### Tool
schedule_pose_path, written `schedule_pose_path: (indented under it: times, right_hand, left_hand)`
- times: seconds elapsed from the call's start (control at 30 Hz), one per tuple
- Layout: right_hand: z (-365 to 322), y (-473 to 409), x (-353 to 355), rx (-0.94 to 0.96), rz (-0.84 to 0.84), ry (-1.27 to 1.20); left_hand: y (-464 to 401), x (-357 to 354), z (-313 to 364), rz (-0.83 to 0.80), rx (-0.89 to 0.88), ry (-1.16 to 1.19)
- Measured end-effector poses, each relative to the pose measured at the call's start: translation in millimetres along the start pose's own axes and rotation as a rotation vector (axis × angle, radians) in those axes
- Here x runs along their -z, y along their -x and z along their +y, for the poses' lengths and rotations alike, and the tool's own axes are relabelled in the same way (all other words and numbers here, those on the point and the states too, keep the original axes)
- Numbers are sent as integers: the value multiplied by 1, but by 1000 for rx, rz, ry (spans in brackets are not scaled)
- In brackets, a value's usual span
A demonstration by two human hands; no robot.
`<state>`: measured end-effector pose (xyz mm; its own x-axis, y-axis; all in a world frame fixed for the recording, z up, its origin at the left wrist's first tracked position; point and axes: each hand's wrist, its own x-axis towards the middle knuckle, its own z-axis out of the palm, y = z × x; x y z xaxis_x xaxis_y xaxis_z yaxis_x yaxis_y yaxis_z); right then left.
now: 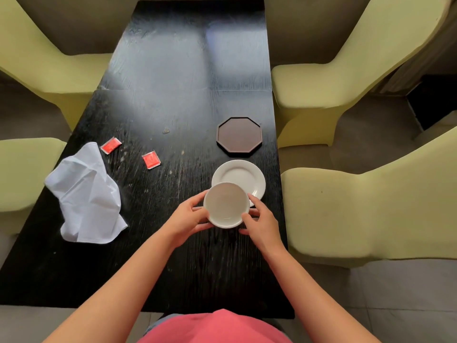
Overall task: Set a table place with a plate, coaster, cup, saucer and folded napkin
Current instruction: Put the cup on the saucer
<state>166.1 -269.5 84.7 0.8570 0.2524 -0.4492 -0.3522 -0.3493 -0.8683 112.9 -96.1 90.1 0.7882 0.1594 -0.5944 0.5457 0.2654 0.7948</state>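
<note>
A small white bowl-like dish (226, 206) is held between both hands above the dark table (173, 95). My left hand (188, 216) grips its left rim and my right hand (259, 217) grips its right rim. Just behind the dish a white plate (241, 175) lies flat on the table, its near edge partly covered by the dish. Farther back sits a dark brown octagonal coaster (238, 137). A crumpled white napkin (85, 196) lies unfolded at the table's left edge. No cup is in view.
Two red sachets (110, 145) (151, 159) lie on the table between the napkin and the plate. Yellow-green covered chairs stand along both sides, such as the near right chair (358, 206) and the left chair (22, 169).
</note>
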Motion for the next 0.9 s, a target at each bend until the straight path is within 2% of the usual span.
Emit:
schedule_pose_path:
  times: [0.2,0.4,0.9]
  right_hand:
    - [-7,-33,-9,-71,134,-87]
    - [-2,-85,-18,-112,249,-64]
    - [25,-133,-11,-89,207,47]
  left_hand:
    - [-35,-3,8,89,-14,97]
    - [-94,-4,6,196,-19,147]
    - [-143,-12,-19,274,-84,152]
